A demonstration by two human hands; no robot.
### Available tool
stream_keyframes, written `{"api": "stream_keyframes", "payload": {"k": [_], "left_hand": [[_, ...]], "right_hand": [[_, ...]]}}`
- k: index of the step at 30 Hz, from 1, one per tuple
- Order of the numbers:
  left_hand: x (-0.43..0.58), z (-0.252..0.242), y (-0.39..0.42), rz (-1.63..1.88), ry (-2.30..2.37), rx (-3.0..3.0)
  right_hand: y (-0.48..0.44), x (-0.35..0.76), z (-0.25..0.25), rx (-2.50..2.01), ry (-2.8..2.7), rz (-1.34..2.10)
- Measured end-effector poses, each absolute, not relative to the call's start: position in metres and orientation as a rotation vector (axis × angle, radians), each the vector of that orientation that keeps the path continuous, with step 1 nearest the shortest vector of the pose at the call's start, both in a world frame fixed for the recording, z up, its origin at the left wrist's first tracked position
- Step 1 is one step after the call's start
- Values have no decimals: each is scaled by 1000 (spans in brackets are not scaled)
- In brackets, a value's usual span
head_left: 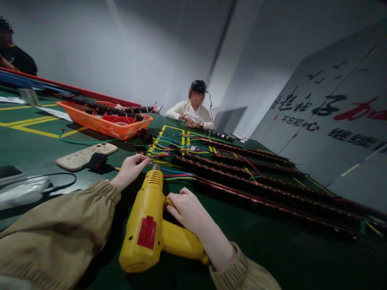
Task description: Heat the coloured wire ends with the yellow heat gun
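My right hand (189, 211) is wrapped round the grip of a yellow electric screwdriver (149, 225) with a red label, its nose pointing away from me at the wire ends. My left hand (131, 169) reaches forward beside the tool's nose, fingers pinched at the near end of a long black strip (242, 183) where red, blue, green and yellow wires (169, 151) fan out. What the fingertips pinch is too small to make out. Several such black strips lie side by side, running off to the right.
An orange tray (102, 123) of black and red parts sits at the back left. A beige perforated plate (84, 156), a small black block (97, 160), a phone (9, 172) and a black cable lie left. One person sits across the green table (272, 249); another shows at far left.
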State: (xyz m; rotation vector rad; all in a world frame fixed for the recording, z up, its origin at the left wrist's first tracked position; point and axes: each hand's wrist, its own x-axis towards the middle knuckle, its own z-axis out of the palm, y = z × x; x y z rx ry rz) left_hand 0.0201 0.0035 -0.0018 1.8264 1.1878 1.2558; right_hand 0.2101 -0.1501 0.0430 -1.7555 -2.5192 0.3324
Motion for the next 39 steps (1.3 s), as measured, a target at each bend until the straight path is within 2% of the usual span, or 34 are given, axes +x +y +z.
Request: {"api": "stream_keyframes", "payload": {"k": [14, 22, 39], "left_hand": [[20, -3, 4, 1246, 1165, 1872], [17, -5, 2, 1227, 1079, 1917], [15, -3, 2, 1095, 1161, 1953]], "right_hand": [[-145, 206, 39, -1737, -2595, 209], [-148, 221, 39, -1739, -2602, 282], [-180, 289, 44, -2051, -2347, 318]]}}
